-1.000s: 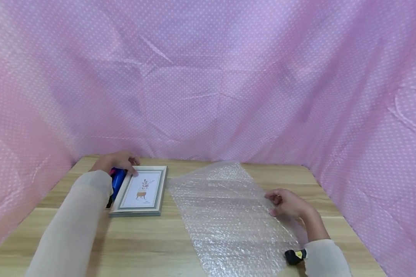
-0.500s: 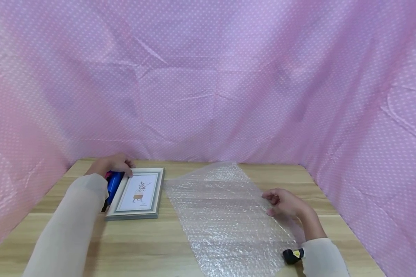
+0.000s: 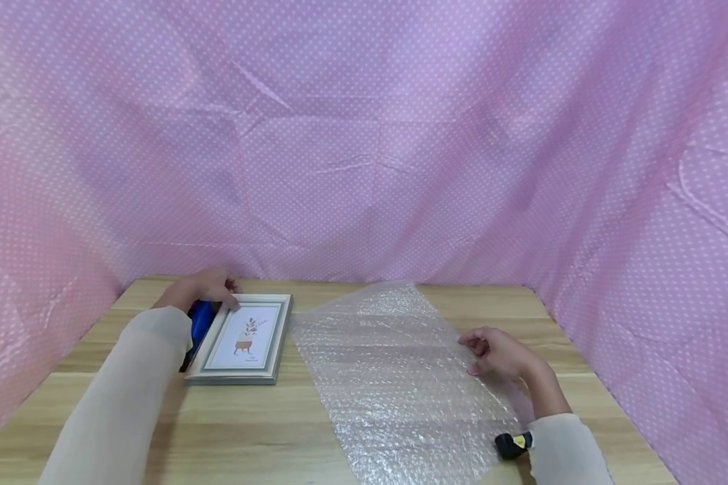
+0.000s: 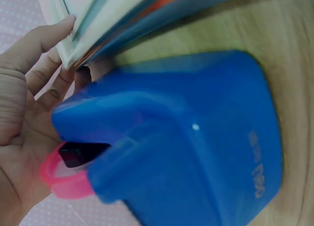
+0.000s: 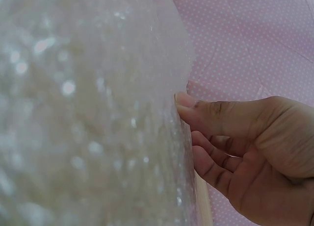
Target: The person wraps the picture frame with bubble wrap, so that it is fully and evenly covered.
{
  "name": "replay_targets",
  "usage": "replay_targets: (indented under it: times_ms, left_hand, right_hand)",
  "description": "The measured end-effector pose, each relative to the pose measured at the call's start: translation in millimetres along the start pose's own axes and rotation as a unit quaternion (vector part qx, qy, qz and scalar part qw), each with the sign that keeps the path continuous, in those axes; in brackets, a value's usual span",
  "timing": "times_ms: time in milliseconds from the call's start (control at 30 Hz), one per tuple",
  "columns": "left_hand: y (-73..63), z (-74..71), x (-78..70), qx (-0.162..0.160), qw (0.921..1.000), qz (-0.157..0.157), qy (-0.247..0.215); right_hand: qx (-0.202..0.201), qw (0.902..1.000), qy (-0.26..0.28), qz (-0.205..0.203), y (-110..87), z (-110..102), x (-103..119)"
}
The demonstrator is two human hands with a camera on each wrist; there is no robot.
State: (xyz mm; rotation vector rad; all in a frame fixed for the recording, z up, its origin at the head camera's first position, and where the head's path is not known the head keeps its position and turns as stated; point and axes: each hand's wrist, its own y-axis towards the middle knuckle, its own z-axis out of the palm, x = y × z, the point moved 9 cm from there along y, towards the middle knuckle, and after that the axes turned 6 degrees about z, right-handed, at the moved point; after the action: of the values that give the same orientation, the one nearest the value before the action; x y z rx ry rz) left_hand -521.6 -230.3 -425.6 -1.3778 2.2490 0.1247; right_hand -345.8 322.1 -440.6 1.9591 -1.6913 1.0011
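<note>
Near the table's back left, a picture frame [image 3: 240, 340] with a pale border lies face up, showing a drawing of a potted plant. My left hand [image 3: 211, 285] grips its far left corner; the left wrist view has the thumb [image 4: 58, 34] on the face and fingers at the side and underneath. Right beside that hand is a blue tape dispenser [image 4: 171, 118] with a pink ring [image 4: 66, 179], mostly covered by my arm in the head view. A clear sheet of bubble wrap [image 3: 394, 377] lies to the right, its right edge pinched by my right hand [image 3: 502, 353].
The wood-grain table [image 3: 249, 431] ends at a pink dotted cloth [image 3: 364, 168] hanging behind and along both sides. A small black object with a yellow label [image 3: 512, 445] shows at my right cuff. Wood shows between the frame and the table's front.
The view has shifted slightly. In the last half second the picture frame's far end has edged a little right with my left hand; my right hand stays at the bubble wrap's edge.
</note>
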Motion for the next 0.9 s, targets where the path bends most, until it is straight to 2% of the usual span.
replay_targets:
  times_ms: [167, 400, 633, 900]
  left_hand:
    - [5.0, -2.3, -0.2, -0.004, 0.9998, 0.0, -0.019]
    - [5.0, -3.8, -3.3, -0.004, 0.9999, 0.006, -0.015]
    - [-6.1, -13.4, -18.0, -0.011, 0.9985, 0.038, -0.036]
    - [-20.4, -35.6, -38.6, -0.028, 0.9949, 0.079, -0.057]
  right_hand:
    - [-0.004, 1.0, 0.004, 0.006, 0.5, -0.8, -0.3]
    - [-0.005, 0.9999, -0.001, 0.01, 0.3, -0.6, -0.9]
    - [-0.002, 1.0, -0.002, 0.007, 1.3, 0.1, 0.5]
    - [0.002, 0.9998, 0.02, 0.004, -1.3, 1.0, 1.1]
